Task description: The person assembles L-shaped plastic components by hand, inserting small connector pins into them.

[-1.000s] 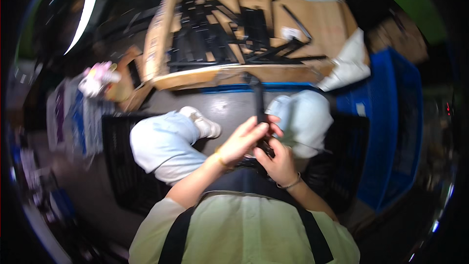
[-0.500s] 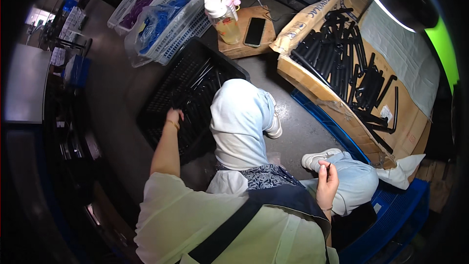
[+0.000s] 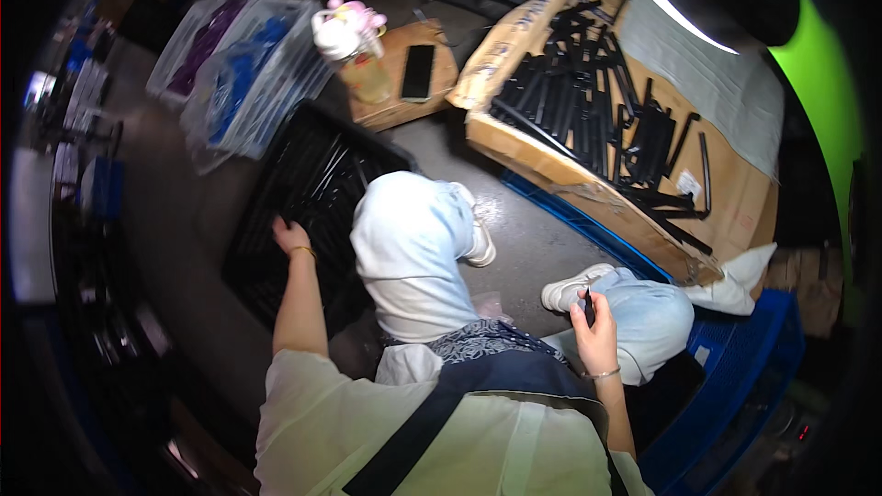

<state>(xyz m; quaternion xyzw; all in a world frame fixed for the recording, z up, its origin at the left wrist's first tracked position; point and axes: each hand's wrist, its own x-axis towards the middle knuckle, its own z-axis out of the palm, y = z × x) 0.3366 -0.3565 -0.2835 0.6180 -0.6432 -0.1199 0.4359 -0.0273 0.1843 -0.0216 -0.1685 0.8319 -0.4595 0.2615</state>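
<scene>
My left hand (image 3: 292, 236) reaches over the black plastic crate (image 3: 266, 174) on the floor to the left of my knee. Its fingers look spread, and I see nothing between them. Black tubes (image 3: 338, 170) lie inside the crate, dim and partly hidden. Above my right thigh, my right hand (image 3: 596, 332) is closed on a small dark pointed tool (image 3: 588, 305), whose tip sticks up past the fingers. Its exact kind is not clear. Many more black tubes, some bent at the end, fill an open cardboard box (image 3: 542, 156) at the right.
Beyond the crate stand white baskets (image 3: 299, 73) with blue and purple things in clear bags. A drink bottle (image 3: 363, 64) and a phone (image 3: 418, 73) rest on a wooden stool (image 3: 390, 41). The box sits on a blue pallet (image 3: 588, 225). A lamp (image 3: 675, 2) hangs at the upper right.
The whole view has swung, so most things sit further left. My left hand stays over the crate with its fingers more spread. In my right hand, the dark tool shows more plainly.
</scene>
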